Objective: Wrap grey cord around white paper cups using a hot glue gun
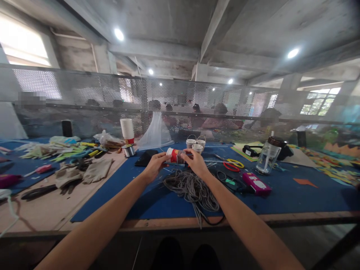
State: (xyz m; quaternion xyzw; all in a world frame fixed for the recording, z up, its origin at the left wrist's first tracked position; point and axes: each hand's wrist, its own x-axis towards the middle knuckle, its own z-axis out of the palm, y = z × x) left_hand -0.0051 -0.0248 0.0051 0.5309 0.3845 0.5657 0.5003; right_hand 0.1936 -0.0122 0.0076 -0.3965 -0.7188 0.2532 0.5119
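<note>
1. While both bare hands meet at the centre of the view, a red-and-white paper cup (174,155) lies sideways between them, above the blue mat (112,202).
2. The left hand (157,164) pinches the cup's white end, at nine o'clock; its far fingertips are hidden.
3. The right hand (193,160) bends its fingers at the opposite end, at three o'clock, covering it; I cannot tell whether they pinch the cup or only touch it.
4. From the cup, at five o'clock, is a tangled heap of grey cord (194,187), partly hidden by the right forearm.
5. At two o'clock, near the right hand, stand small pale cups (190,142) with thin loops, their lower parts partly covered.
6. Near three o'clock are red-and-yellow-handled scissors (233,165), their blades hard to make out.
7. At ten o'clock rises a stack of paper cups (127,129).
8. Beyond, toward twelve, a perforated screen (180,93) blurs the seated people.
</note>
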